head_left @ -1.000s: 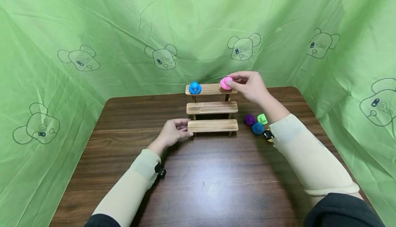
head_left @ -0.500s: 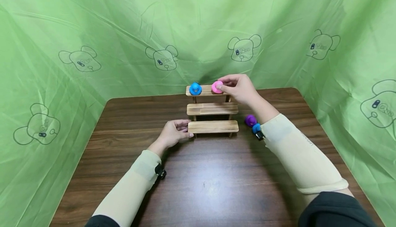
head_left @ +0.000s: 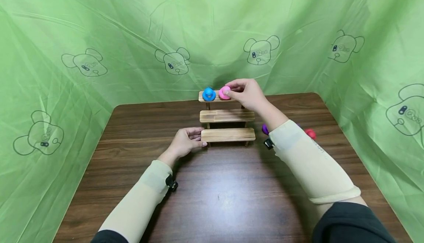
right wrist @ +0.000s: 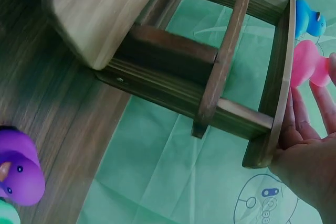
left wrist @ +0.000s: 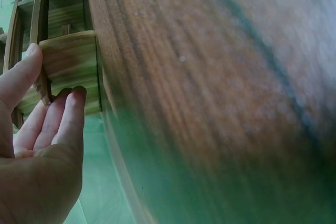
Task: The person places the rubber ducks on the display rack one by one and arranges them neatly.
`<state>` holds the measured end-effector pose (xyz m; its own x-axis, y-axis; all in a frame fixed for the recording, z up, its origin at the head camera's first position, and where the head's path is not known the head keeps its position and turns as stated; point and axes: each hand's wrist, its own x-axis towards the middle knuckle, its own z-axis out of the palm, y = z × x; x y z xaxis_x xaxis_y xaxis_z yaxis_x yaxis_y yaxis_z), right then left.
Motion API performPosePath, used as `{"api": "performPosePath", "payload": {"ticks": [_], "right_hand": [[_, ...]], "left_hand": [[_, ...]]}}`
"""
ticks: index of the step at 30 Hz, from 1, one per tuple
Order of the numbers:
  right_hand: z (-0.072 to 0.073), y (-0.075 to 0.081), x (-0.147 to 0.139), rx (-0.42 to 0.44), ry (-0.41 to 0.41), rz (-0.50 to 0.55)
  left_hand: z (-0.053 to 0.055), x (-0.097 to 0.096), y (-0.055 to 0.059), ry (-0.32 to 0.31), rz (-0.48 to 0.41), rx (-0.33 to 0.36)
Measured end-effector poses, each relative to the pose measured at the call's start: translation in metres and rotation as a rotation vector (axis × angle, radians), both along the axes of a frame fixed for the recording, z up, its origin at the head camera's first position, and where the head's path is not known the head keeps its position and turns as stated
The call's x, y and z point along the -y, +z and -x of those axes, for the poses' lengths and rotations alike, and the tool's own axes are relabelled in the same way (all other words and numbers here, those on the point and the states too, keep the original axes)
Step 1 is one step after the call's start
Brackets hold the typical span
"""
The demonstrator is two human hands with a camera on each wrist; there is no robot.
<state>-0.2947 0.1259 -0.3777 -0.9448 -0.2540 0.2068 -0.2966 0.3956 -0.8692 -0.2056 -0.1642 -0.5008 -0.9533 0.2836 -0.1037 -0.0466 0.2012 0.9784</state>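
A small three-step wooden stand [head_left: 228,135] is in the middle of the table. My left hand [head_left: 185,142] holds the left end of its lowest step; in the left wrist view the thumb lies on the step's front side and the fingers [left wrist: 71,116] are round behind and under it. At the top step, my right hand [head_left: 246,94] pinches a pink rubber duck [head_left: 224,92] between thumb and fingers. Just left of it sits a blue rubber duck [head_left: 208,94] on the same step. The right wrist view shows the pink duck [right wrist: 306,64] right at the step's surface, close beside the blue one.
Right of the stand, a purple duck [head_left: 265,129] and a red duck [head_left: 310,133] are on the table, partly covered by my right forearm. A green toy [right wrist: 8,213] shows next to the purple duck in the right wrist view. Green cloth [head_left: 212,26] hangs behind the table.
My right hand has moved left along the top step with the pink duck, bringing it close to the blue duck. My left hand has stayed on the stand.
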Motion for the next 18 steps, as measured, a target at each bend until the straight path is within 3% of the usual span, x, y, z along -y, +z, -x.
{"api": "performPosePath", "payload": {"ticks": [18], "right_hand": [[0.0004,-0.0032,0.0043,-0.006,0.004,-0.011]], "left_hand": [[0.0004,-0.0002,0.0,0.001,0.004,-0.003]]}}
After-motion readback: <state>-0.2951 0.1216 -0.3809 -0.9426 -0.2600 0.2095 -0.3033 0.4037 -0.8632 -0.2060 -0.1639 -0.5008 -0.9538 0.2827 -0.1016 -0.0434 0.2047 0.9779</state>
